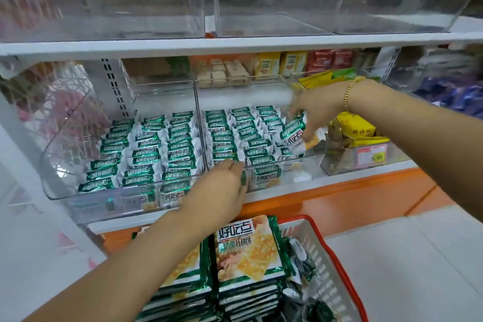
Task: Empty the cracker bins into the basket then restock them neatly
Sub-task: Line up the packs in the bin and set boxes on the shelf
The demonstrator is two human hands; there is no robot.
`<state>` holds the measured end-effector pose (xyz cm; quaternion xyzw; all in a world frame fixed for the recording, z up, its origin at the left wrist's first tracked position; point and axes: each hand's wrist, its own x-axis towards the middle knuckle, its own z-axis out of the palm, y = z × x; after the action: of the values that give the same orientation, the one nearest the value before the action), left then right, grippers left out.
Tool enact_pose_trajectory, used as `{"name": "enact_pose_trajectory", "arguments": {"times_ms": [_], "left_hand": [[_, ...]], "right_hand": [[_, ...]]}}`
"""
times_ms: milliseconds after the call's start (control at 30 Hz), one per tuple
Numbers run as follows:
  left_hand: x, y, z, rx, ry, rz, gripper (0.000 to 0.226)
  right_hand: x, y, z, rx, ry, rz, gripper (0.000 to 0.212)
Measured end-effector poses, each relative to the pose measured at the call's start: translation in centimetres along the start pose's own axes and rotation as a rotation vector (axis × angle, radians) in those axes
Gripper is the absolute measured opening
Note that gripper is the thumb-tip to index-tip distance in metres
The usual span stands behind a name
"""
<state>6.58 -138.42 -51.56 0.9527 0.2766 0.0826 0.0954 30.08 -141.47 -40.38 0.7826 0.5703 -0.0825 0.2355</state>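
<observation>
- Red-rimmed basket [320, 266], lower frame, holds flat stacks of cracker packs [245, 251]
- left hand [219, 188] lies on the right bin [295, 168] front row, centre; I cannot tell whether it grips
- right hand [318, 110], centre right, pinches a tilted packet [292, 133] at that bin's end; shoved in askew, it may topple neighbours
- green foil packs stand in tidy columns there and in the left bin [65, 138]
</observation>
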Motion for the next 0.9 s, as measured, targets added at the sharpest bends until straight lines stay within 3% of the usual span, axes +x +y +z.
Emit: {"name": "enact_pose_trajectory", "arguments": {"times_ms": [100,267,367,567,667,733,900], "left_hand": [[0.1,-0.3,-0.2,-0.006,0.002,0.022,0.052],[0.1,-0.6,-0.4,-0.019,-0.010,0.061,0.053],[0.1,-0.9,-0.5,-0.026,-0.016,0.079,0.053],[0.0,-1.4,-0.6,-0.042,-0.011,0.099,0.054],[0.0,-1.4,-0.5,-0.030,-0.012,0.102,0.055],[0.0,-1.4,-0.5,-0.029,-0.007,0.102,0.056],[0.0,-1.3,-0.5,-0.028,-0.018,0.095,0.055]], "right_hand": [[2.3,-0.6,-0.4,-0.043,-0.220,0.035,0.071],[5.1,-0.5,-0.2,0.175,-0.415,0.063,0.052],[6.1,-0.2,0.6,0.288,-0.475,0.086,0.069],[5.9,-0.4,1.9,0.368,-0.418,0.042,0.072],[5.8,-0.2,3.0,0.349,-0.364,-0.013,0.056],[5.7,-0.3,3.4,0.248,-0.300,-0.056,0.044],[4.5,-1.1,4.2,-0.081,-0.124,-0.111,0.065]]}}
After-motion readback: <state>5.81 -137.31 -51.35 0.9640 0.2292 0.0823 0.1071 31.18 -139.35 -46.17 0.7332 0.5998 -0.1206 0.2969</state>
